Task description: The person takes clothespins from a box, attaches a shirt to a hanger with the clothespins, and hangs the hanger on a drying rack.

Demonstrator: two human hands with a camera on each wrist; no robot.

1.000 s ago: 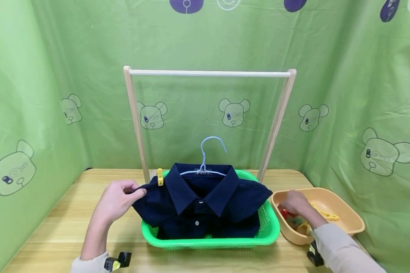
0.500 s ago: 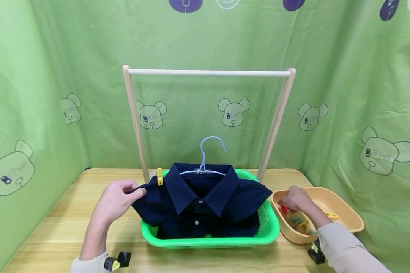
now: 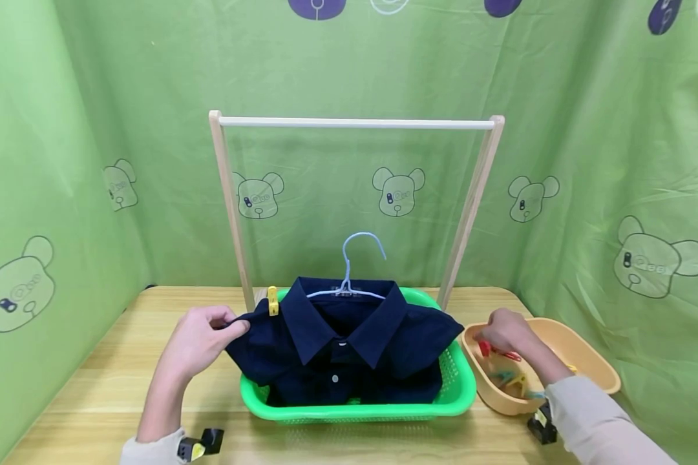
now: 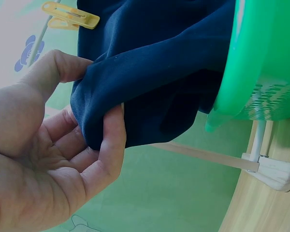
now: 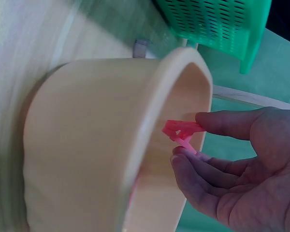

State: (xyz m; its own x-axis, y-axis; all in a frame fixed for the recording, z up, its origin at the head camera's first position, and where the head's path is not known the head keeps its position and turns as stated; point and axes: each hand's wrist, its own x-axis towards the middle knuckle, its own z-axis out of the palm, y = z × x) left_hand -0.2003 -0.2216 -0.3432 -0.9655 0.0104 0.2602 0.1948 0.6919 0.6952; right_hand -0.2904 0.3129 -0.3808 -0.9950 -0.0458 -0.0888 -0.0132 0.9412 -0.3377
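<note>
In the head view, my left hand (image 3: 200, 339) pinches the left-side sleeve end of a dark navy shirt (image 3: 326, 361). The left wrist view shows the cloth between thumb and fingers (image 4: 115, 137). A yellow clothespin (image 3: 273, 302) clips the shirt's shoulder just inward of this hand. The shirt sits on a light blue hanger (image 3: 346, 268), its lower part bunched inside a green basket (image 3: 360, 412). Over the tan basin (image 3: 593, 361) at right, my right hand (image 3: 507, 330) pinches a red clothespin (image 5: 182, 130) between thumb and fingers, just inside the rim in the right wrist view.
Several loose clothespins, including a yellow one (image 3: 519, 384), lie in the basin. Behind the basket stands a wooden rack with a white crossbar (image 3: 355, 123). Green patterned curtains (image 3: 349, 77) surround the wooden table (image 3: 110, 368) on three sides.
My right hand has risen slightly within the basin, and the red clothespin at its fingertips shows more clearly. The left hand and shirt have stayed in place.
</note>
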